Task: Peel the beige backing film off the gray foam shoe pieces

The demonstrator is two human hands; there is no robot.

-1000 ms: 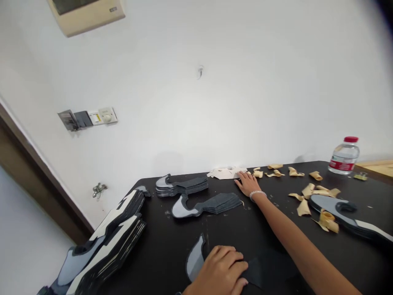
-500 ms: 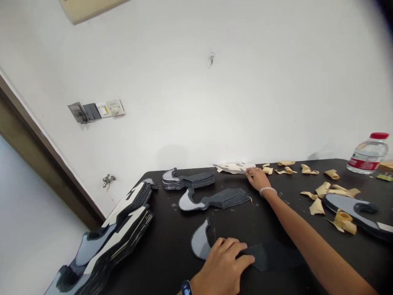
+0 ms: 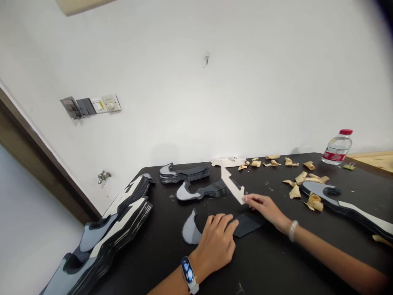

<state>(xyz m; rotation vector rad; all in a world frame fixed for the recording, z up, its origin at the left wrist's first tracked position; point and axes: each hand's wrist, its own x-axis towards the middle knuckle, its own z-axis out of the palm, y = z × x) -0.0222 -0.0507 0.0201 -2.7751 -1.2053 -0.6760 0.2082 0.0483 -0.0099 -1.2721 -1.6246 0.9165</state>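
Note:
My left hand (image 3: 216, 241), with a smartwatch on its wrist, presses flat on a dark felt shoe-upper piece (image 3: 247, 225) lying on the black table (image 3: 260, 266). The piece's grey toe section (image 3: 190, 230) shows beyond my fingers. My right hand (image 3: 264, 209), wearing a beaded bracelet, pinches the end of a long cream paper strip (image 3: 231, 186), which is raised slantwise above the table. Two stacks of grey-and-dark shoe pieces (image 3: 199, 191) lie just beyond the strip.
Large stacks of black, white and grey pieces (image 3: 107, 233) lean at the table's left edge, and another stack (image 3: 340, 207) lies right. Curled tan paper scraps (image 3: 294, 180), cream paper bits (image 3: 229, 162) and a water bottle (image 3: 337, 147) stand along the far side.
My right hand has moved from the cream paper at the far edge toward me, now holding the long strip. My left hand stays on the dark piece. The view has shifted slightly.

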